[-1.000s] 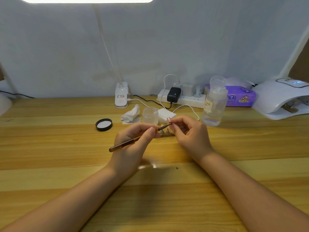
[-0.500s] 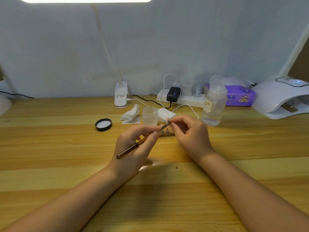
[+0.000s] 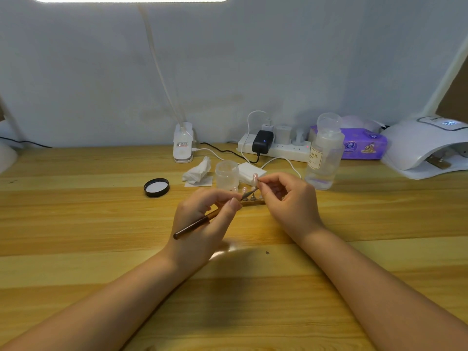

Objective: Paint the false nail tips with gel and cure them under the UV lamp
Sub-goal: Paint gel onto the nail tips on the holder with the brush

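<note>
Left hand grips the brush, right hand pinches a nail tip, mid-table.

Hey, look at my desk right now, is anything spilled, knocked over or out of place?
Nothing spilled or toppled. The small jar stands open, its black lid lying apart to the left, and a crumpled tissue sits beside it. The clear bottle is upright. That looks like normal work clutter.
</note>
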